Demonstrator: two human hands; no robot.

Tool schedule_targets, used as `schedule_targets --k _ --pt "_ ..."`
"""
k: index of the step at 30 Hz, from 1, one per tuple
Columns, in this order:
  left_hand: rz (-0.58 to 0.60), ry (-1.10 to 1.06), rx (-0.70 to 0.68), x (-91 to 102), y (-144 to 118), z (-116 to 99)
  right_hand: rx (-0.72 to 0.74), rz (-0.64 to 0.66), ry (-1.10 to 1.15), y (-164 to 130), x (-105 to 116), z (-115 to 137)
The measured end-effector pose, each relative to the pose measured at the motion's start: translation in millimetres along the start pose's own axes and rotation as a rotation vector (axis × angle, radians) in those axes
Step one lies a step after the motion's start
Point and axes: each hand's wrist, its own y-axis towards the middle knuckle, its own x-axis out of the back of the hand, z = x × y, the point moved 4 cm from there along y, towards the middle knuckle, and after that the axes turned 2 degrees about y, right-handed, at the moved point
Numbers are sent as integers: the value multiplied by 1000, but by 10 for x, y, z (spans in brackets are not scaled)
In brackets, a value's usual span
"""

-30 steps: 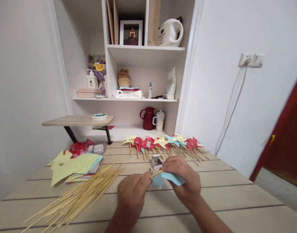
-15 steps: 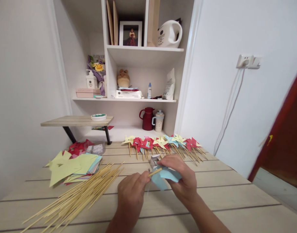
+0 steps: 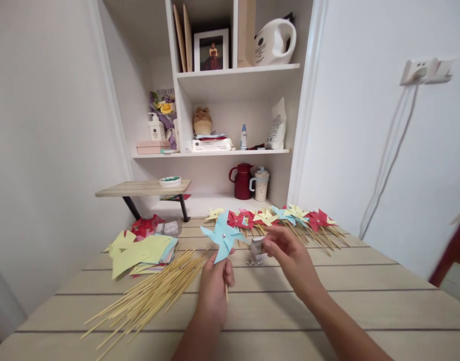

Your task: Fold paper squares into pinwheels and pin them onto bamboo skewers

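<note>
The left hand (image 3: 214, 281) grips a blue paper pinwheel (image 3: 222, 238), apparently assembled, above the table (image 3: 368, 283); the right hand (image 3: 292, 254), half open, looks empty. Finished-looking multicoloured paper pinwheels (image 3: 265, 217) lie behind; thin wooden sticks (image 3: 154, 291) and coloured paper sheets (image 3: 141, 253) remain.

We look out from one head-worn camera, aimed forward and down across the slatted tabletop (image 3: 388, 306). Our left hand (image 3: 213, 281) and right hand (image 3: 292, 255) show close, around the lower middle, while the white shelving unit (image 3: 239, 87) faces us farther back.
</note>
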Motion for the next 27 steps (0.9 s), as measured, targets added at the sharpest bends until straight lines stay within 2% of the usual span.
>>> schedule_targets --k 2,7,9,16,22,27 --pt "-27 -63 12 30 14 9 -135 116 51 -31 -90 -62" --pt "-71 -135 25 86 56 35 -446 499 86 -259 -437 -199" --pt "-63 -163 32 91 67 48 -519 580 95 -354 -556 -251" --pt "-41 -242 74 73 59 86 -524 682 153 -498 -737 -318" --pt "-61 -274 94 63 62 93 -538 597 183 -491 -759 -355" --pt "-89 -272 95 68 75 99 -578 595 164 -508 -768 -392"
